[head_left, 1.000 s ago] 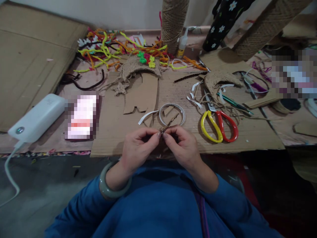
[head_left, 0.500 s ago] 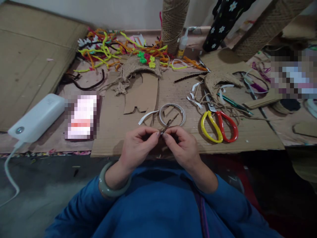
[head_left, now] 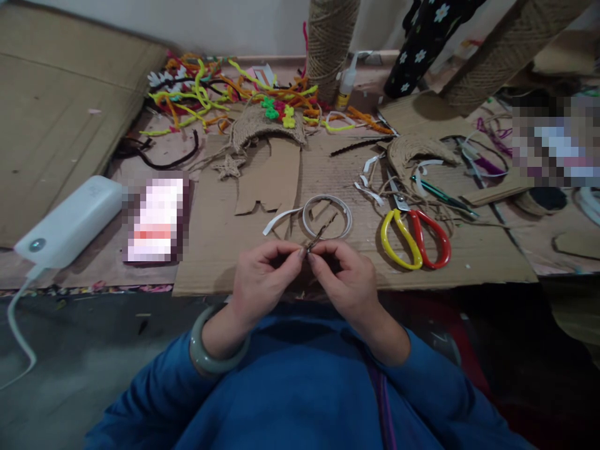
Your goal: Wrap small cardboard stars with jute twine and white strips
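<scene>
Thin brown fuzzy pipe cleaner (head_left: 320,234), pinched between both hands (head_left: 307,278)

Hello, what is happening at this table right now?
A person in a blue top pinches a short brown pipe cleaner piece between the left hand and the right hand, above a cardboard sheet. Just beyond lie a white tape ring and yellow-and-red scissors. Colourful pipe cleaners are heaped further back.

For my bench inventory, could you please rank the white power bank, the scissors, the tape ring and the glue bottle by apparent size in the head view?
1. white power bank, though it lies nearer the camera
2. scissors
3. tape ring
4. glue bottle, farthest away, so its true size is unsure
</scene>
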Available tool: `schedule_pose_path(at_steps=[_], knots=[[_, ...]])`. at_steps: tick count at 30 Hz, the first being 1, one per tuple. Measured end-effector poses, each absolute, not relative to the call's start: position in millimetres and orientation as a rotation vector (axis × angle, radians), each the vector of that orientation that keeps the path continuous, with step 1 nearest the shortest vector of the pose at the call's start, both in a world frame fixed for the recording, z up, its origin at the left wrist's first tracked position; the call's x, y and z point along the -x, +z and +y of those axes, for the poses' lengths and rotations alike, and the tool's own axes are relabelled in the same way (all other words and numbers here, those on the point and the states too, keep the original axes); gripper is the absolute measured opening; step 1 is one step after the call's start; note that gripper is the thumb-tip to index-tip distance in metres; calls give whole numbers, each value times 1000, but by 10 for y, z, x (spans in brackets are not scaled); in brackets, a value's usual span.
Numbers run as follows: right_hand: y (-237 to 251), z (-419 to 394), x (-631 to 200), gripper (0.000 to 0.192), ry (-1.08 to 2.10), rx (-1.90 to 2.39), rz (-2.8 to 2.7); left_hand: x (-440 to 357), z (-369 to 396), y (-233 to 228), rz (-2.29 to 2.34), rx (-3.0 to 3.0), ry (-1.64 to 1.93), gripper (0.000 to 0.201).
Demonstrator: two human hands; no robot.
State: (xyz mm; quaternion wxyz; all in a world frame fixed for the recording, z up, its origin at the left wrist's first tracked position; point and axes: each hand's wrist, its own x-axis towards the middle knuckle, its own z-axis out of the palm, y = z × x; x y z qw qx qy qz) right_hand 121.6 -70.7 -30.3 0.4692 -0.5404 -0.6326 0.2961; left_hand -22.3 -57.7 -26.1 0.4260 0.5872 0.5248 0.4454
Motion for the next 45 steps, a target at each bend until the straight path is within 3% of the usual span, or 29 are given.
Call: schedule_pose_path(at_steps=[11,45], knots=[[-285,-714,-1187,8,676,1352,-1525,195,-607,-274,1348,-1674,1176,9],[-286,-694,-1198,6,779,1350,-1496,225,-590,-305,1340,-1488,1113,10]])
